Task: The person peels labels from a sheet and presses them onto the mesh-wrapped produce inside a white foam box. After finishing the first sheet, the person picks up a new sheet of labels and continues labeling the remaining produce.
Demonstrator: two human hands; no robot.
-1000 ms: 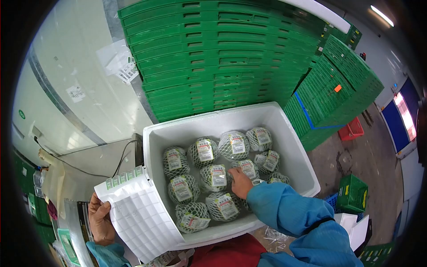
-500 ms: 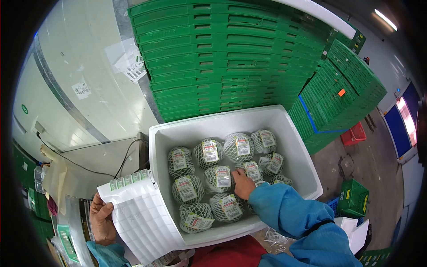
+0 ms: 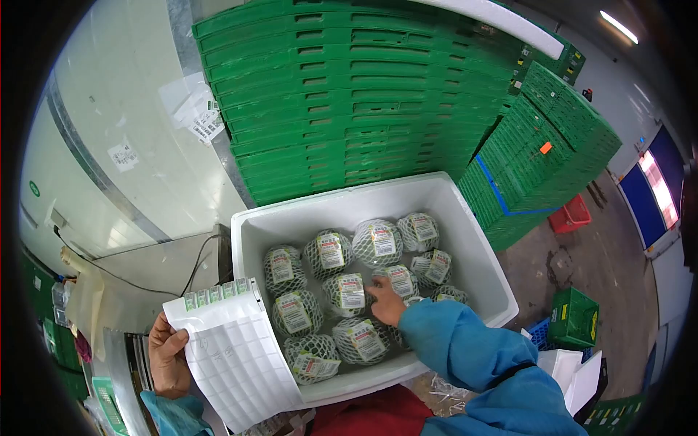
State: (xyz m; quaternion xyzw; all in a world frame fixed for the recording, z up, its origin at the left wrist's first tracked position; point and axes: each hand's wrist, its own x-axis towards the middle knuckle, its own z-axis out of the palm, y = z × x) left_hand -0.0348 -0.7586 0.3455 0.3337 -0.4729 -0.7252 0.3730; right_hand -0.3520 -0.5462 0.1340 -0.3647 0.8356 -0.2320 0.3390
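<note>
A white foam box (image 3: 480,251) holds several round items in white foam netting, each with a printed label. My left hand (image 3: 169,356) pinches the edge of a white label sheet (image 3: 236,363), which has a row of green labels along its top and hangs over the box's left side. Inside the box, my right hand (image 3: 386,300) touches the label side of a middle netted item (image 3: 349,293), its index finger stretched out. Another netted item (image 3: 398,279) lies just beyond that hand. Beneath my right hand and sleeve, part of a netted item is hidden.
Behind the box rises a tall stack of green crates (image 3: 349,102). More green crates (image 3: 542,145) stand at the right, with a red basket (image 3: 570,215) and a green crate (image 3: 574,318) on the floor. A black cable (image 3: 196,270) runs at the left.
The whole view has shifted slightly. My right hand's fingers have gone from bunched beside the middle item to an extended index finger against its label. My left hand keeps hold of the sheet.
</note>
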